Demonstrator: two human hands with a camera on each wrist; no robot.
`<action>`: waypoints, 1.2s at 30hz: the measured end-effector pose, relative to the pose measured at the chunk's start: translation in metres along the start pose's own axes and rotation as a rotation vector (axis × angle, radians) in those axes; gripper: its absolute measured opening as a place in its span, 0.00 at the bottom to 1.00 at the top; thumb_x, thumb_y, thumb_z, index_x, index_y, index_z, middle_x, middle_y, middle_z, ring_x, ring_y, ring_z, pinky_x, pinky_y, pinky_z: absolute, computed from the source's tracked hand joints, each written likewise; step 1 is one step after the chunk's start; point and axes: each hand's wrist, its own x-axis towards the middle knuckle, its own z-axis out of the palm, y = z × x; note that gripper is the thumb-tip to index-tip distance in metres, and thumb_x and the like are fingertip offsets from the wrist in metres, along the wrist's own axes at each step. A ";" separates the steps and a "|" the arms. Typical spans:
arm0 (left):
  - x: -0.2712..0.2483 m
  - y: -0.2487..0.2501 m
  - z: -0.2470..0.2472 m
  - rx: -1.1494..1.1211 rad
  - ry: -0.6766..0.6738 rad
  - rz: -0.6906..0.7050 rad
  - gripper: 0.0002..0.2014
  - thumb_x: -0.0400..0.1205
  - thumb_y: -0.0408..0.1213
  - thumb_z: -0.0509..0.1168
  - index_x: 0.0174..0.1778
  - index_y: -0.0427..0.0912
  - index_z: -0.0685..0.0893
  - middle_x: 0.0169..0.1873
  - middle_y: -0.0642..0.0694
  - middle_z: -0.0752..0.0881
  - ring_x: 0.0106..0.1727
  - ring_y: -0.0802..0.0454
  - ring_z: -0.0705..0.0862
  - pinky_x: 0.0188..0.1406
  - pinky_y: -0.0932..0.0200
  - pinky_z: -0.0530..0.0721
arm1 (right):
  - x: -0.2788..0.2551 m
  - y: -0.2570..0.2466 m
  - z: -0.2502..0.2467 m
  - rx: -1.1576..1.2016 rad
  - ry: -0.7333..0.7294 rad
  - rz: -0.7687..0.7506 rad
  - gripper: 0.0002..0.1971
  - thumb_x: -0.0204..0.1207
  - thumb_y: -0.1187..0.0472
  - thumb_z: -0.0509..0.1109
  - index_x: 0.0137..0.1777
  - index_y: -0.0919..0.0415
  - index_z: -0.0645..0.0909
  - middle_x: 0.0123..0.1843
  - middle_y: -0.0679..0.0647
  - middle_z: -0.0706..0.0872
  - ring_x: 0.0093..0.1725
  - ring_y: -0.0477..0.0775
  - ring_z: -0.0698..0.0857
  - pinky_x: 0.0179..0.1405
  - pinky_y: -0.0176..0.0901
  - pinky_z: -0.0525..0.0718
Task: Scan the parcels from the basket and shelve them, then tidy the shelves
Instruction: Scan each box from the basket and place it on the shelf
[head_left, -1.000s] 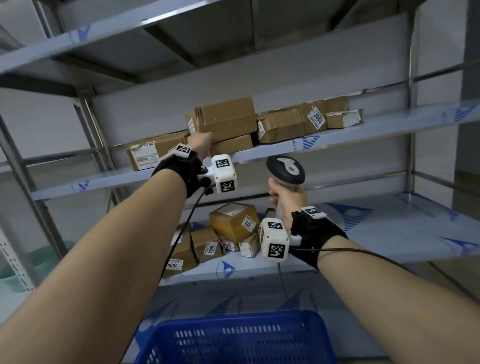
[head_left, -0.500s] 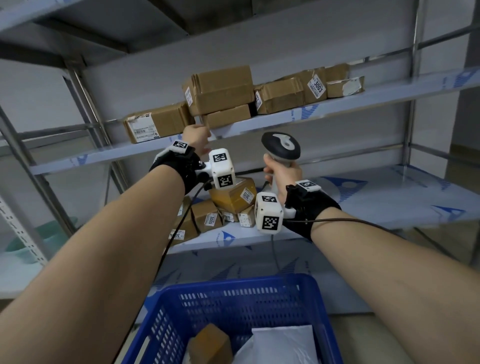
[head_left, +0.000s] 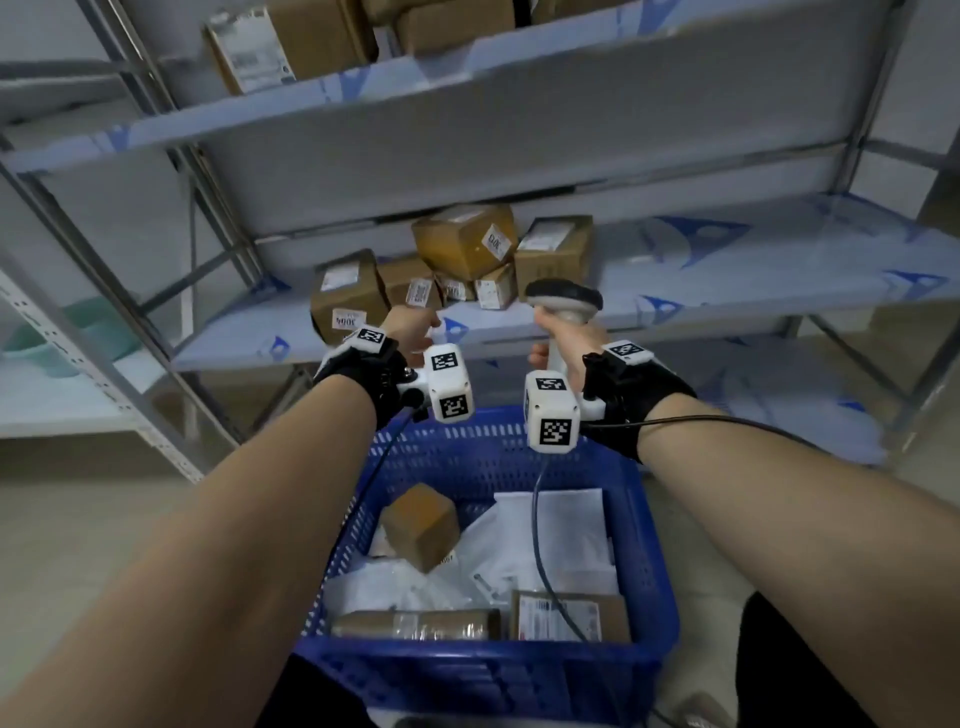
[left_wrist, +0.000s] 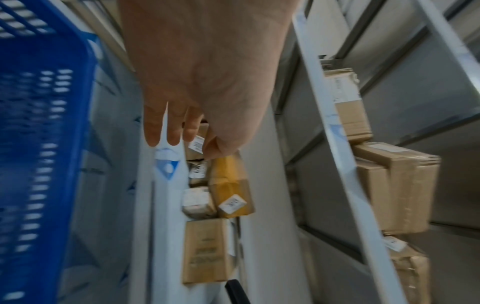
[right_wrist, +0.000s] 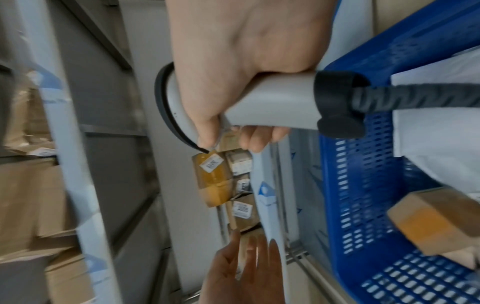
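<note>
My right hand (head_left: 563, 338) has its fingers (right_wrist: 255, 137) curled round the grey handle of the barcode scanner (head_left: 564, 304), thumb lying along the head; the scanner stands upright just right of centre in the head view, and its dark cable (head_left: 543, 545) drops down into the basket. My left hand (head_left: 413, 332), left of centre, holds nothing: from the left wrist view its fingers (left_wrist: 158, 127) are straight and lie close together, and it sits in front of the edge of the lower shelf (head_left: 753, 291); I cannot tell whether it touches that edge.

Beyond both hands, at centre frame, a cluster of brown cardboard parcels (head_left: 467, 244) is heaped on that lower shelf, one tilted box perched on top of smaller ones, white labels facing me. More brown boxes (head_left: 311, 36) stand on the upper shelf (head_left: 467, 78) along the top edge of the frame.

Below my wrists, in the lower centre, the blue basket (head_left: 483, 447) holds a small tilted cardboard box (head_left: 421, 525), white poly mailers (head_left: 566, 530) and two flat brown parcels (head_left: 415, 623) along its near wall.
</note>
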 end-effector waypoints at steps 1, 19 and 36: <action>0.001 -0.017 0.002 0.020 -0.019 -0.037 0.05 0.84 0.29 0.59 0.43 0.34 0.75 0.31 0.43 0.73 0.29 0.50 0.72 0.32 0.58 0.73 | 0.006 0.015 -0.001 -0.021 0.002 0.047 0.15 0.77 0.51 0.73 0.46 0.64 0.78 0.32 0.58 0.81 0.28 0.52 0.81 0.30 0.44 0.81; 0.136 -0.305 0.010 0.526 -0.116 -0.552 0.28 0.78 0.42 0.72 0.67 0.25 0.75 0.60 0.26 0.81 0.54 0.31 0.83 0.43 0.43 0.77 | 0.156 0.253 0.029 -0.219 -0.025 0.532 0.24 0.68 0.47 0.79 0.50 0.67 0.80 0.35 0.58 0.82 0.34 0.62 0.81 0.60 0.65 0.83; 0.200 -0.409 0.041 1.008 -0.182 -0.541 0.49 0.77 0.52 0.69 0.82 0.43 0.42 0.81 0.34 0.52 0.80 0.31 0.57 0.75 0.33 0.61 | 0.212 0.350 0.017 -0.235 -0.058 0.629 0.26 0.84 0.54 0.64 0.77 0.66 0.67 0.43 0.53 0.78 0.36 0.50 0.82 0.24 0.36 0.83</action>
